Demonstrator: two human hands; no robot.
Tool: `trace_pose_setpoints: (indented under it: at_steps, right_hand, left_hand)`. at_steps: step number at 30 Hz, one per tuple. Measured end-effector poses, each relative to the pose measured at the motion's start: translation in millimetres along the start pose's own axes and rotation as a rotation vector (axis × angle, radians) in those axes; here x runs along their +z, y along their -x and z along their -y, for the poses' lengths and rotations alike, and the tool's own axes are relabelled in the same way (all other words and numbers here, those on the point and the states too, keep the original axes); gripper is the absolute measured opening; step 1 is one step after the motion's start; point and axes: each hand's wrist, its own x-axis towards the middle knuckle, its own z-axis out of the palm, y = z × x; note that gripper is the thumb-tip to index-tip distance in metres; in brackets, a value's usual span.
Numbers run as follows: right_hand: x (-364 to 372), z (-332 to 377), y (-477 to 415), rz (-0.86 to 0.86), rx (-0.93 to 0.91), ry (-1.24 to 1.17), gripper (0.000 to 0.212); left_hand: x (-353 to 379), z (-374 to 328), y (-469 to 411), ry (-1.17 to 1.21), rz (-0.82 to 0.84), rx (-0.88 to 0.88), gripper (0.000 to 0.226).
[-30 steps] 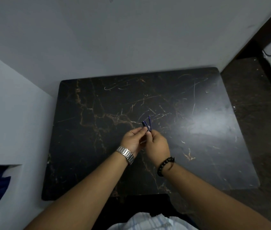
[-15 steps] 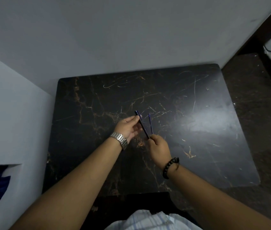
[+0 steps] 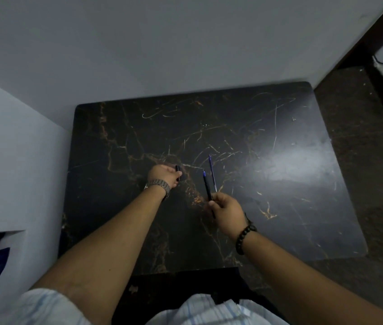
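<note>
The right hand (image 3: 226, 212) is pinching two slim pieces at their lower ends, above the dark marble-patterned table (image 3: 279, 207): the dark pen barrel (image 3: 206, 186) with its blue end pointing away, and just beside it the thin blue refill (image 3: 212, 172), the two fanning apart in a narrow V. Over to the left hand (image 3: 163, 175), which is curling its fingers round a small dark pen part (image 3: 178, 171), low over the table; whether it is touching the surface, I cannot tell. All of this is looking featherweight. The barrel is reading as stiff, smooth plastic, round enough to roll once set down. The refill is the delicate one, I'd judge: thin, likely to flex, with a fine writing tip. Best taking it along the mid-shaft, well clear of the tip, and gripping the barrel near its open end when the two are being fed together.
</note>
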Motion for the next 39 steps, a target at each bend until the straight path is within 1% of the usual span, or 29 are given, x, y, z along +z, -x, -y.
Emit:
trace_pose_setpoints:
  at_steps: [4, 8, 12, 15, 17, 18, 20, 21, 23, 24, 26, 27, 28, 30, 33, 35, 39]
  right_hand:
    - [-4.1, -4.4, -1.4, 0.0, -0.006, 0.001, 0.016]
    - [-8.4, -3.5, -1.1, 0.006, -0.018, 0.003, 0.013]
    - [-10.4, -2.5, -3.9, -0.007, -0.036, -0.004, 0.014]
    - [-9.8, -0.6, -6.0, -0.005, -0.046, 0.012, 0.014]
    - [-9.1, 3.6, -6.4, 0.006, -0.049, 0.012, 0.014]
    - [-8.7, 6.1, -6.5, 0.014, -0.056, 0.013, 0.015]
    - [-7.8, 11.6, -6.6, 0.028, -0.076, 0.014, 0.016]
    - [-7.2, 14.9, -6.0, 0.038, -0.088, 0.007, 0.016]
    - [-5.7, 21.2, -4.7, 0.071, -0.116, -0.012, 0.019]
    - [-4.6, 23.9, -4.2, 0.089, -0.132, -0.017, 0.021]
    - [-2.3, 28.5, -3.9, 0.117, -0.161, -0.014, 0.021]
    - [-1.0, 30.5, -4.1, 0.126, -0.17, -0.009, 0.02]
    - [-0.1, 31.9, -4.1, 0.131, -0.175, -0.005, 0.02]
    - [0.9, 33.9, -4.1, 0.132, -0.177, -0.001, 0.021]
    - [1.4, 36.0, -3.9, 0.141, -0.172, -0.013, 0.024]
    - [0.2, 38.3, -3.5, 0.146, -0.166, -0.009, 0.025]
    - [-2.3, 39.2, -1.1, 0.115, -0.17, 0.081, 0.02]
  left_hand:
    - [0.2, 1.3, -9.2, -0.089, -0.02, 0.024, 0.013]
    - [-0.2, -1.9, -14.3, -0.159, -0.02, 0.044, 0.017]
    - [-2.0, -2.9, -17.4, -0.134, -0.023, 0.022, 0.023]
    - [-5.5, -1.6, -15.5, -0.11, -0.027, -0.026, 0.026]
    - [-9.9, 0.3, -9.3, -0.094, -0.06, -0.042, 0.03]
    - [-12.3, 1.4, -3.6, -0.087, -0.102, -0.015, 0.03]
    - [-15.8, 2.4, 11.0, -0.077, -0.155, 0.123, 0.023]
    - [-16.0, 1.7, 20.0, -0.071, -0.116, 0.211, 0.018]
    - [-12.1, -1.1, 41.4, 0.002, 0.082, 0.337, 0.016]
    - [-9.5, -2.5, 51.4, 0.094, 0.211, 0.336, 0.019]
    - [-6.7, -4.9, 67.5, 0.32, 0.433, 0.271, 0.026]
    - [-6.8, -5.9, 73.1, 0.388, 0.498, 0.251, 0.027]
    - [-7.2, -6.9, 76.6, 0.411, 0.527, 0.244, 0.028]
    - [-8.8, -9.9, 79.1, 0.427, 0.55, 0.253, 0.029]
    - [-11.2, -13.6, 79.8, 0.434, 0.527, 0.255, 0.028]
    - [-10.9, -13.6, 80.4, 0.43, 0.488, 0.249, 0.026]
    - [-6.0, -12.4, 84.2, 0.381, 0.389, 0.234, 0.025]
